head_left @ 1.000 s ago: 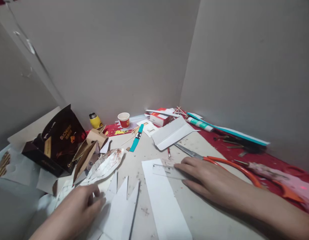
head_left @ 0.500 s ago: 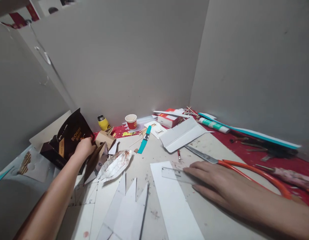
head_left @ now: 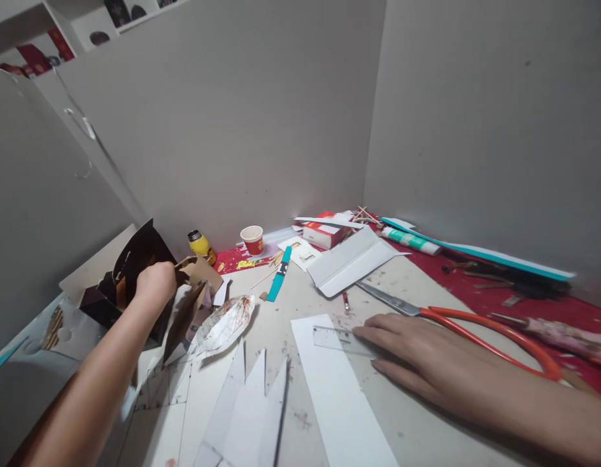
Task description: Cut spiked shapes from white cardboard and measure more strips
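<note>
My left hand point(head_left: 154, 284) reaches out to the left, its fingers closed on the edge of a dark brown printed box point(head_left: 135, 254), right beside a small brown cardboard box point(head_left: 203, 271). My right hand point(head_left: 417, 360) lies flat on the table with straight fingers, the fingertips resting on the end of a clear ruler point(head_left: 336, 339). The ruler lies across the top of a long white paper strip point(head_left: 341, 402). Orange-handled scissors point(head_left: 480, 332) lie just behind my right hand.
White pointed paper cutouts point(head_left: 251, 405) and a crumpled, red-stained paper point(head_left: 225, 322) lie between my arms. Further back are a teal strip point(head_left: 279, 279), a paper cup point(head_left: 253, 239), a yellow bottle point(head_left: 200, 244), a folded white card point(head_left: 351, 259), a red-white box point(head_left: 324, 235) and a glue tube point(head_left: 410, 241). Grey walls close the corner.
My left hand left the white cutouts, reached forward left and closed on the dark box. My right hand stayed on the ruler. The view tilted up slightly.
</note>
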Tool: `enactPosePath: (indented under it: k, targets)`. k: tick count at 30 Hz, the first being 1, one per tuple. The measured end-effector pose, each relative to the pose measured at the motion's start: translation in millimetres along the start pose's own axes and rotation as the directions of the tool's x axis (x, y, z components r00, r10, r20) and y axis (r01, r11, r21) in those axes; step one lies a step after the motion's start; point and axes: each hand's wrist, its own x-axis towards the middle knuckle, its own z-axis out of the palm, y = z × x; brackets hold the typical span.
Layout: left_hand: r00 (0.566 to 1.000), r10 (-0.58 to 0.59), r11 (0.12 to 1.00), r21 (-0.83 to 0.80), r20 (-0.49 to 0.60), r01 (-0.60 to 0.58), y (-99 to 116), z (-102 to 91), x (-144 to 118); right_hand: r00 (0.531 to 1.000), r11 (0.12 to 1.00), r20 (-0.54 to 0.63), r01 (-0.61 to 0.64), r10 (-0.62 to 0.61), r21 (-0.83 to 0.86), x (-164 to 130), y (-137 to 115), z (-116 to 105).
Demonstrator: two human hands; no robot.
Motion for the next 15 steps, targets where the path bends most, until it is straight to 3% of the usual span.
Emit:
enactPosePath:
  k: [3,9,15]
  targets:
    - [0.999,-0.024,1.000,0.019,-0.033,0.025,-4.1,-16.1,-6.1,0.993,1.000,0.116,-0.012,0.013,-0.011,-0.1,1.9,0.0]
    - [0.986,-0.093,0.995,-0.036,-0.135,0.089,-18.0,-36.8,-14.8,0.985,0.999,0.166,-0.046,0.047,-0.012,0.7,-4.2,-6.5]
    - [0.980,-0.115,0.972,-0.222,-0.163,0.077,-22.4,-31.8,-17.7,0.988,0.999,0.146,-0.042,0.043,-0.009,1.4,-6.5,-6.5]
